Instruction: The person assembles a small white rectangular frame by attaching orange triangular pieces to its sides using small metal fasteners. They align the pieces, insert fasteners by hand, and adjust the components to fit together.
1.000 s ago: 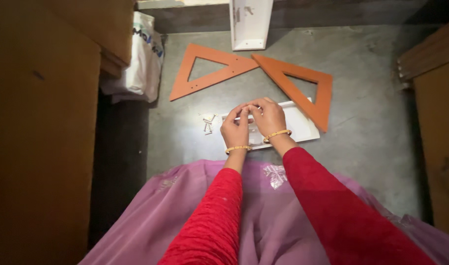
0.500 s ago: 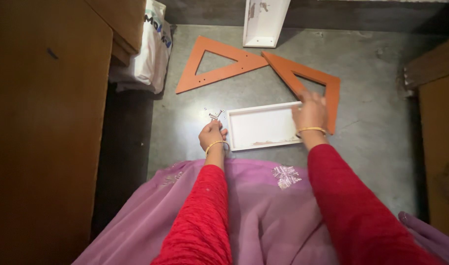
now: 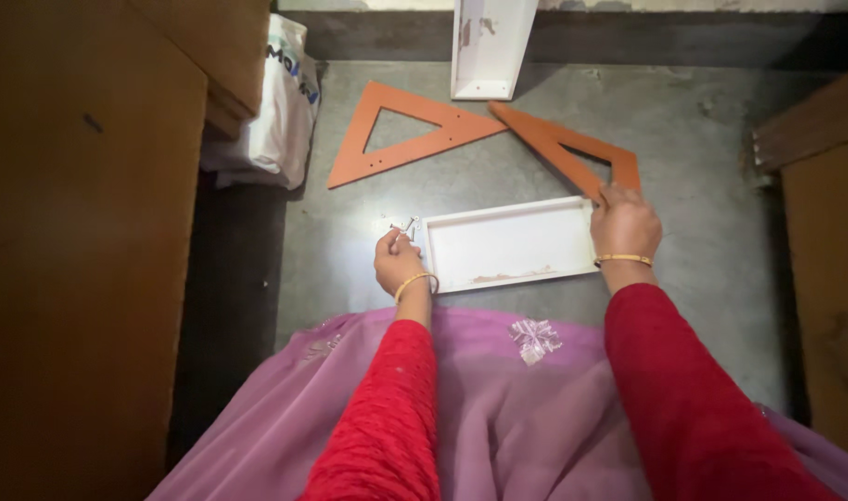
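Now the hands work apart: the left hand (image 3: 398, 264) pinches at small metal screws (image 3: 407, 226) on the floor (image 3: 702, 232), left of the white tray (image 3: 507, 246), while the right hand (image 3: 625, 223) presses, fingers curled, on the right orange triangle (image 3: 572, 148) at the tray's far corner. A second ago both met over the tray; the work has moved outward to parts.
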